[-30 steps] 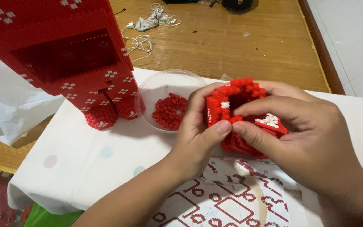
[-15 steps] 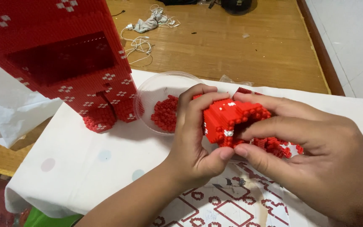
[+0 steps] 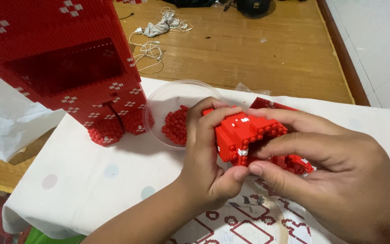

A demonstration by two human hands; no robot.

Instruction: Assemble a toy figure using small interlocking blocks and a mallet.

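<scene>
Both hands grip a small red brick-built block (image 3: 248, 135) above the white-clothed table (image 3: 113, 180): left hand (image 3: 208, 158) wraps its left side, right hand (image 3: 330, 167) pinches its right. A clear bowl (image 3: 159, 101) of red bricks (image 3: 175, 126) sits just beside.

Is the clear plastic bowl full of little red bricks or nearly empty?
Partly filled. The clear bowl holds one heap of small red bricks on its right side; the rest of its bottom is bare.
</scene>
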